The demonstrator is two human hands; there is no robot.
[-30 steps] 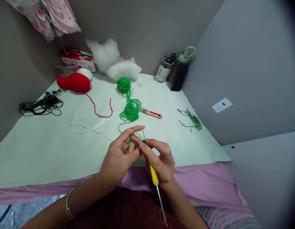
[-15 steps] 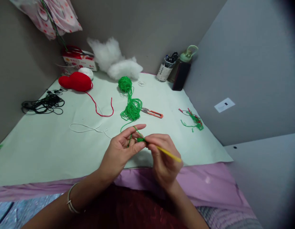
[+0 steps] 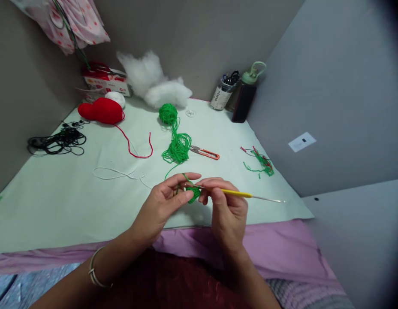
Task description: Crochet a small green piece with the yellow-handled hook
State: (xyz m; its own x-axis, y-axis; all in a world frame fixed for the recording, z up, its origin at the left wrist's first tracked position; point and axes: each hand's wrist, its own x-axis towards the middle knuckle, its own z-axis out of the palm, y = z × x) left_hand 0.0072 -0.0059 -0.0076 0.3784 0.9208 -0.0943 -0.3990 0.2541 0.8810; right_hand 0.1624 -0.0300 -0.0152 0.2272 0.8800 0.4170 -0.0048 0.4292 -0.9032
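Between thumb and fingers, my left hand [image 3: 165, 197] pinches a small green crochet piece [image 3: 194, 194], with green yarn running over its raised index finger. My right hand [image 3: 229, 206] grips a crochet hook [image 3: 236, 193] by its yellow handle. The hook's metal tip lies at the upper edge of the crochet piece, and its other metal end points right. Whether a loop sits on the tip is too small to tell. From my left hand the yarn leads back to a loose tangle of green yarn [image 3: 177, 148] and a green yarn ball [image 3: 168, 113].
Orange-handled thread snips [image 3: 205, 152] lie beside the tangle. Yarn scraps [image 3: 263, 165] are at the right, black cord [image 3: 59, 140] at the left. Farther back are a red stuffed piece [image 3: 102, 110], white stuffing [image 3: 154, 81], a pen cup [image 3: 222, 94], a phone [image 3: 244, 103] and a bottle [image 3: 250, 77].
My right hand has turned, so the hook now lies nearly level with its far metal end showing. The green piece has tilted and more of it shows below my left thumb.
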